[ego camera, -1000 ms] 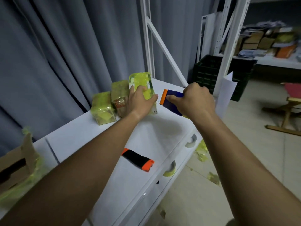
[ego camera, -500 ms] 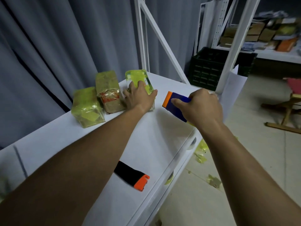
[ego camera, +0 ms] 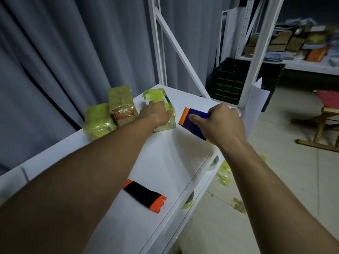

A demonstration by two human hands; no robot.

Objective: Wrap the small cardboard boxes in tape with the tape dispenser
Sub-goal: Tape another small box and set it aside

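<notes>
Three small boxes wrapped in yellow-green tape stand at the far end of the white shelf top (ego camera: 165, 158). My left hand (ego camera: 156, 114) lies on top of the rightmost box (ego camera: 156, 93), fingers spread flat along it. Left of it are a taller box (ego camera: 121, 103) with a red label and a lower box (ego camera: 98, 121). My right hand (ego camera: 220, 123) grips a blue tape dispenser (ego camera: 192, 121) with an orange end, held just right of the box and a little apart from it.
A second dispenser (ego camera: 145, 196), black with orange ends, lies near the shelf's front edge. White rack posts (ego camera: 159, 43) rise behind the boxes. A black crate (ego camera: 234, 79) and tape scraps (ego camera: 225, 173) are on the floor at right. Grey curtains hang at left.
The view has shifted a little. My left hand has slid further along the top of the rightmost box. My right hand still holds the dispenser beside it.
</notes>
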